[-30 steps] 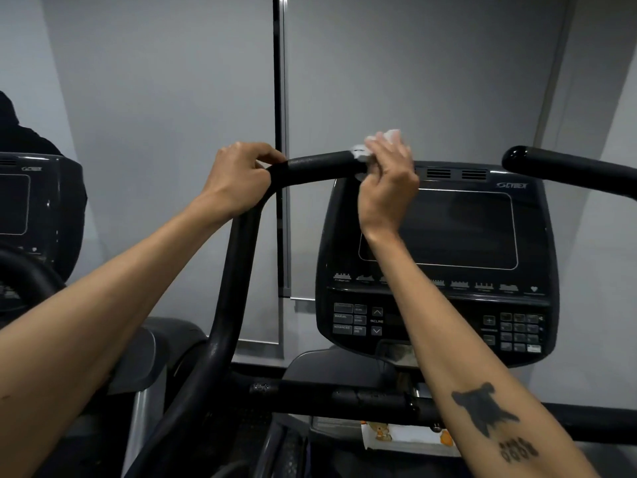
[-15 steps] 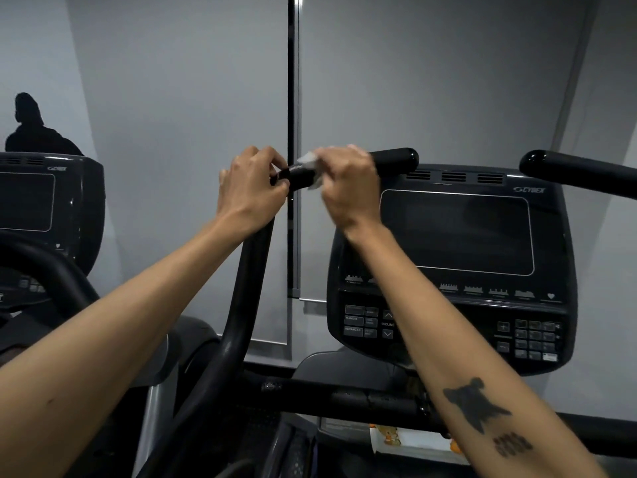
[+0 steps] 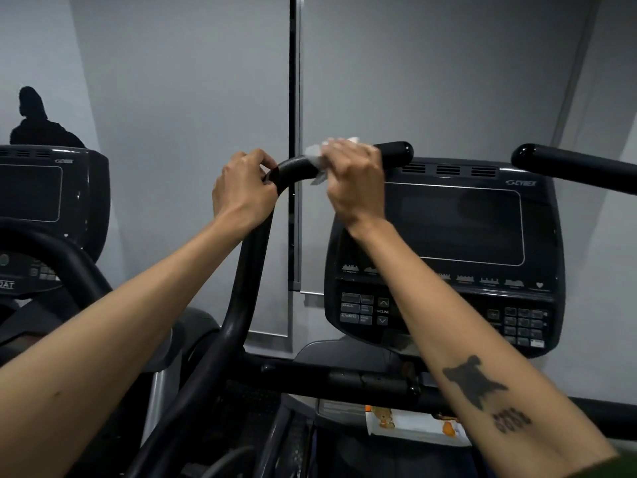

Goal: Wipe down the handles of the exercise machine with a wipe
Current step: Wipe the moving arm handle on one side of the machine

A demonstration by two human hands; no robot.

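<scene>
Head view. The left hand (image 3: 243, 191) grips the bend of the left handle (image 3: 296, 167), fingers curled round the tube, at 11 o'clock from frame centre. The right hand (image 3: 355, 181) sits just beside it at 12 o'clock, fingers wrapped round the handle with the wipe (image 3: 319, 157) pressed between palm and tube; white edges of the wipe protrude at the hand's left side.

Change: over the last second the right hand has travelled from near the handle's free end (image 3: 396, 151) back toward the bend, then out slightly. The horizontal section has therefore probably been covered.

Remaining, by judgement: the bend under the left hand, the upright below it, and the right handle (image 3: 568, 167) at 2 o'clock, above the console (image 3: 448, 257).
</scene>
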